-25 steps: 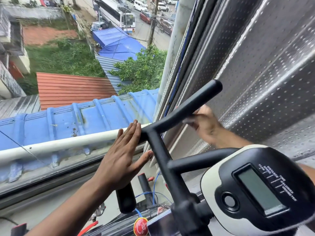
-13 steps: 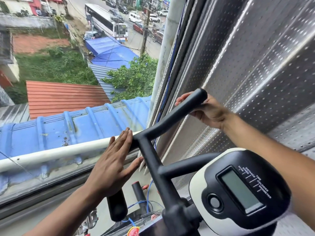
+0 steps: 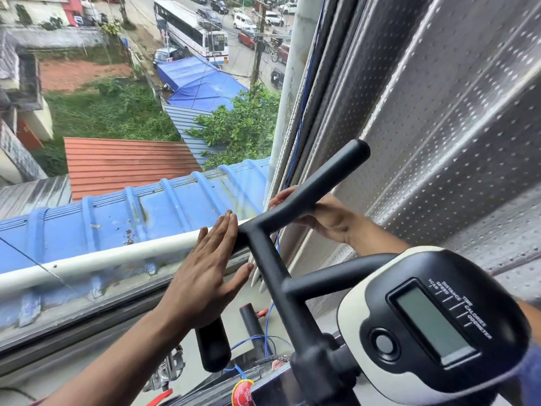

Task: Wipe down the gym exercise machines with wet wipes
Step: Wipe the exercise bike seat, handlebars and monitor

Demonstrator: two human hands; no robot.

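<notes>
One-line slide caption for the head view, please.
Right hand grips the exercise bike's black handlebar while the flat left hand touches its left side, beside the console.

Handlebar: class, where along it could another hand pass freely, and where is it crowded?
Free: the handlebar upper right tip beyond the right hand, and the lower bar between stem and display console. Crowded: the junction, with the left hand flat beside it.
</notes>
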